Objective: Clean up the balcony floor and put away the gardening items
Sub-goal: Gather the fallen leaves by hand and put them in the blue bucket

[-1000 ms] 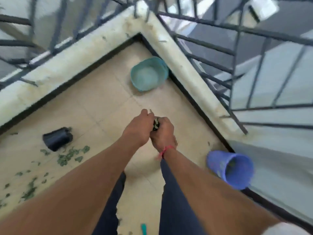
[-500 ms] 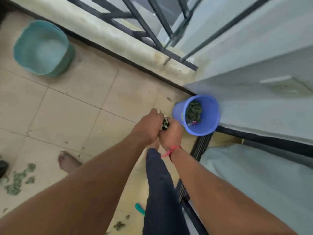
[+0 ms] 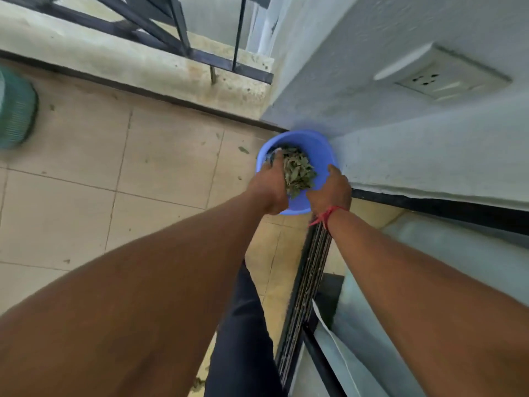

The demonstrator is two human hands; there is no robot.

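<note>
A blue plastic bucket (image 3: pixel 317 144) stands on the tiled floor in the corner by the wall. A pile of green leaf scraps (image 3: pixel 297 171) lies inside it. My left hand (image 3: pixel 270 183) and my right hand (image 3: pixel 329 190) are over the bucket's mouth, apart from each other, with the leaves showing between them. The palms face down and inward, and the fingers look relaxed. I cannot tell whether any leaves still touch the hands. A red thread circles my right wrist.
A teal ribbed tub (image 3: pixel 15 110) sits at the left edge on the beige tiles. The railing ledge (image 3: pixel 148 61) runs along the back. A sliding door track (image 3: pixel 309 270) lies below my right arm, and a wall socket (image 3: pixel 440 73) is on the right wall.
My hands, pressed together around a clump of leaves before, have reached the blue bucket and parted over it. The view has swung right, away from the scattered leaves and the black pot.
</note>
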